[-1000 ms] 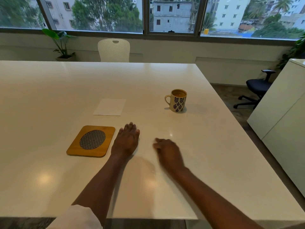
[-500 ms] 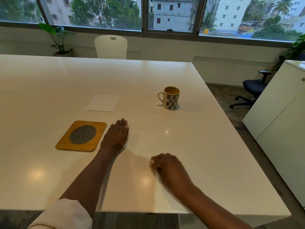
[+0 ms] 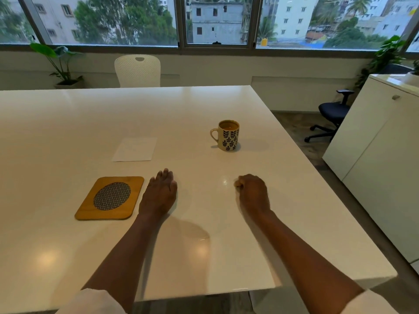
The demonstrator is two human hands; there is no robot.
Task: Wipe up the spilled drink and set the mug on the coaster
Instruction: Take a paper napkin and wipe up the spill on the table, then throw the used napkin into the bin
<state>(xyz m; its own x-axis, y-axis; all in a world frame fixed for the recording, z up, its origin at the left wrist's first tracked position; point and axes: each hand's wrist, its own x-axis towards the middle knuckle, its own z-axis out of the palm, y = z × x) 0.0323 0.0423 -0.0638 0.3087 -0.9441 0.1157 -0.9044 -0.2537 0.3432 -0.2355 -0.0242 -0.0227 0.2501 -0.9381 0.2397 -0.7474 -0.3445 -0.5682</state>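
Hands both empty on the white table (image 3: 68, 132): left hand (image 3: 159, 193) lies flat, fingers together, palm down; right hand (image 3: 252, 192) is curled into a loose fist. Coaster (image 3: 110, 197) sits just left of the left hand. Napkin (image 3: 135, 149) lies beyond it. Mug (image 3: 227, 135), full, stands well ahead of the right hand.

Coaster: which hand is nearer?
Left. The left hand lies flat just right of the coaster; the right hand, loosely curled, sits farther right, beyond the left.
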